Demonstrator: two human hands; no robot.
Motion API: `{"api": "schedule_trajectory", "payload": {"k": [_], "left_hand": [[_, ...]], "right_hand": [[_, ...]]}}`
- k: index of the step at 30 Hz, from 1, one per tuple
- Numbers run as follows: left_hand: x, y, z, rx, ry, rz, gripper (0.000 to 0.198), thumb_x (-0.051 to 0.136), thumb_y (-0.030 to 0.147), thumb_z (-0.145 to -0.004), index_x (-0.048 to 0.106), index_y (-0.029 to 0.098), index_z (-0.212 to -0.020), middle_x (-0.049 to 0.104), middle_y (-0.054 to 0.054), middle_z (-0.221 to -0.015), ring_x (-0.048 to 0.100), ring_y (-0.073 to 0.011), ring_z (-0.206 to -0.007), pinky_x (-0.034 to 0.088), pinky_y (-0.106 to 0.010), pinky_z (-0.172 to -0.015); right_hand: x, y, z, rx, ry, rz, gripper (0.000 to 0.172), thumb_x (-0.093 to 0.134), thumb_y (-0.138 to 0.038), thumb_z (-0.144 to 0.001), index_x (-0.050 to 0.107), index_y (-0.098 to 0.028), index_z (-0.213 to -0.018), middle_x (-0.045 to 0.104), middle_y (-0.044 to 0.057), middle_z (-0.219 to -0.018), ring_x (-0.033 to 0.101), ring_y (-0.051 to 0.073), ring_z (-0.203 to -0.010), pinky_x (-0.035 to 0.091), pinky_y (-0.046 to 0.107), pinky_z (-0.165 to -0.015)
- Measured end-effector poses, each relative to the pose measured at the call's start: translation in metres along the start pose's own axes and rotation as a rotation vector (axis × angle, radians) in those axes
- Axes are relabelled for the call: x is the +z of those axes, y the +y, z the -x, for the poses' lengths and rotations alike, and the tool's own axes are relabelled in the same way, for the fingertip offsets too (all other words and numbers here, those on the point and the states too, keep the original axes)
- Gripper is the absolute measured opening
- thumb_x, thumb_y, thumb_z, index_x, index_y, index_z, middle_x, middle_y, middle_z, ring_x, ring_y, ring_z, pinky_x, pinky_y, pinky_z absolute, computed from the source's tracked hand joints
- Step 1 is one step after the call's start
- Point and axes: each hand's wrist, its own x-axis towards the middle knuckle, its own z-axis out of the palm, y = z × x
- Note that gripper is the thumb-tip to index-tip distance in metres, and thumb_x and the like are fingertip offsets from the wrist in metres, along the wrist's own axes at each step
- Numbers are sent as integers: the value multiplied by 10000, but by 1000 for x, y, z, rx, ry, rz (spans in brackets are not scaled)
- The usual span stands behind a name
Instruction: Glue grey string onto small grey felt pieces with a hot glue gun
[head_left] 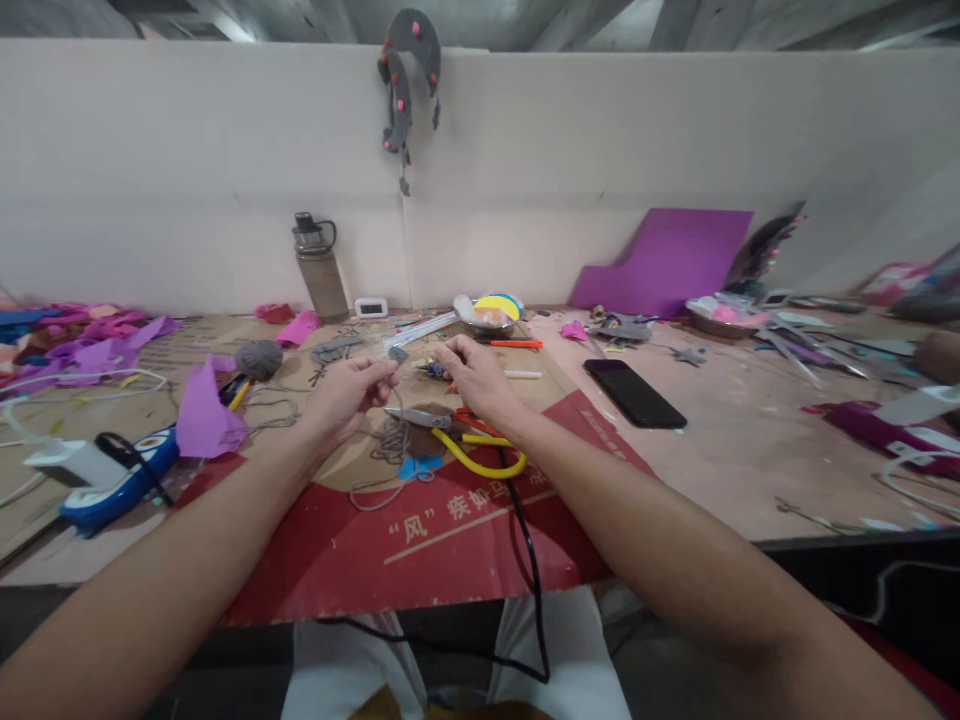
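My left hand (352,397) is closed in a pinch, with grey yarn (400,400) hanging from its fingertips. At those fingertips is a small dark grey felt piece (398,355). My right hand (478,378) is curled just to the right, fingertips down beside a small dark, blue and orange object (433,370); what it grips is hidden. Below the hands lie scissors with yellow handles (480,465), their blades pointing left. A loose tangle of the yarn spreads under the blades, by a blue scrap (420,467).
A yarn ball (259,359), purple felt (210,415) and a blue power strip (124,490) lie left. A bottle (321,270) and a bowl (491,318) stand behind. Right is a black phone (634,393). A black cable (529,550) hangs over the front edge.
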Motion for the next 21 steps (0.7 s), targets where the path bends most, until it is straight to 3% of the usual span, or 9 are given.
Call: {"api": "schedule_trajectory", "payload": {"k": [4, 9, 21], "left_hand": [[4, -1, 5, 43, -67, -64, 241, 732, 355, -688, 626, 142, -651, 630, -14, -636, 457, -48, -450, 322, -193, -442], [6, -1, 7, 72, -124, -232, 261, 692, 384, -733, 635, 140, -658, 596, -6, -582, 460, -63, -447, 324, -213, -448], [9, 3, 13, 43, -167, -12, 183, 704, 311, -727, 665, 142, -786, 662, -27, -716, 529, -75, -518, 390, -209, -497]], "right_hand": [[10, -4, 7, 27, -114, -161, 240, 484, -427, -866, 539, -194, -854, 529, -8, -783, 483, 129, -720, 392, 259, -633], [12, -4, 10, 71, -174, -200, 239, 509, -417, -845, 526, -200, -747, 508, -23, -681, 461, 117, -643, 378, 257, -595], [15, -4, 11, 186, -52, -328, 252, 568, -390, -799, 496, -198, -653, 481, -41, -587, 418, 98, -544, 346, 252, -532]]}}
